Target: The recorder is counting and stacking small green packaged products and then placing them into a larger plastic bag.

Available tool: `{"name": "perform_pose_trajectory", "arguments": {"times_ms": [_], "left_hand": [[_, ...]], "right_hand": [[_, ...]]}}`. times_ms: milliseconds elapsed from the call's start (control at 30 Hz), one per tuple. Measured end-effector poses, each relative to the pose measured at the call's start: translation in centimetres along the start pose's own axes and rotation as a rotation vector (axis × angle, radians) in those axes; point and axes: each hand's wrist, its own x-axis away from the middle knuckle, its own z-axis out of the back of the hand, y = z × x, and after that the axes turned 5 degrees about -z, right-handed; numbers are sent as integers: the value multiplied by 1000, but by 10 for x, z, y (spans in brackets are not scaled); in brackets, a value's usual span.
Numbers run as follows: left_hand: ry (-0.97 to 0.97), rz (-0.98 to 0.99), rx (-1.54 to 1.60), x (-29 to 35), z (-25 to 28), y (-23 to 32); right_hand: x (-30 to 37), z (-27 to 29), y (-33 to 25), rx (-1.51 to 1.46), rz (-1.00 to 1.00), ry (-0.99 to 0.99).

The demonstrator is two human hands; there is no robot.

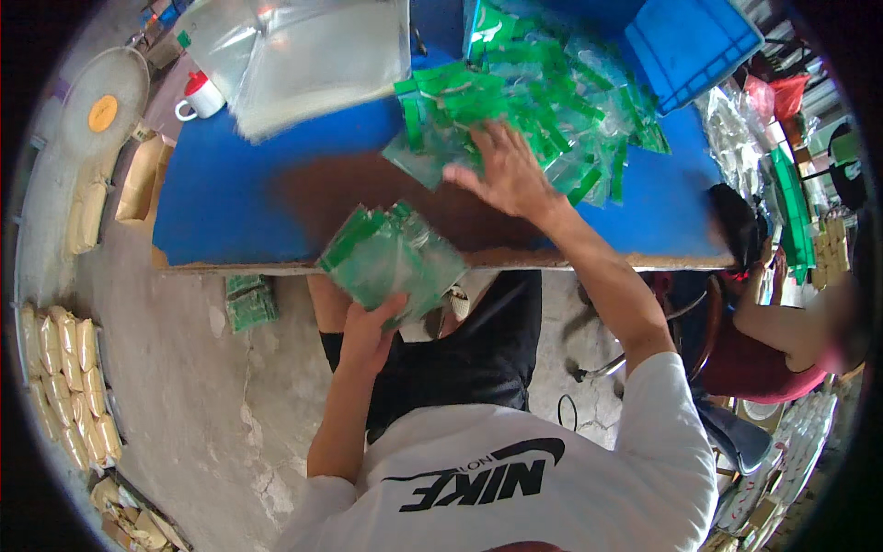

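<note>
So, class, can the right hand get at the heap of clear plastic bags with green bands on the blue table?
Probably yes: the right hand, spread open, is at the near edge of the heap, with nothing visibly in the way.

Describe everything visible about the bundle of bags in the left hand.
The bundle of bags is an uneven stack of flat, clear, plastic-looking bags with green bands. Turned askew, it overlaps the near edge of the blue tabletop in view. The left hand grips its near side; whether the bags touch the tabletop is unclear.
</note>
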Motion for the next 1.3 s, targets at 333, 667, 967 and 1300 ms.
{"name": "perform_pose_trajectory", "arguments": {"times_ms": [333,667,967,1300], "left_hand": [[-250,-7,352,13,-4,11],[91,-666,-628,-12,35,-16],[-245,-82,536,10,-20,12],[54,-289,3,16,-1,-8]], "right_hand": [[83,19,-89,-1326,-765,87],[-52,-65,50,-120,90,97],[23,6,-64,-1473,-638,35],[-22,-28,19,-135,167,-47]]}}
